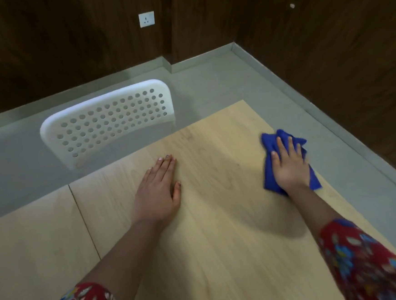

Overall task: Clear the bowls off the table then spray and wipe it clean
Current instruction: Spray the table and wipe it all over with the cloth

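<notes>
Head view: a crumpled blue microfibre cloth (270, 167) is pressed flat under the spread fingers of the right hand (288, 166), near the right edge of the pale wooden table (223, 242). Its long axis seems to run away from the person. The left hand (158, 190) is laid flat, fingers together, well apart.

The tabletop (221, 219) is pale wood with a fine grain; the cloth (270, 167) is deep blue; the chair (107, 123) is white with rows of round holes; the sleeves (366, 259) are red with blue, yellow and white flowers; the floor (211, 85) is grey; the wall (65, 37) is dark brown wood; the socket (146, 19) is white.
</notes>
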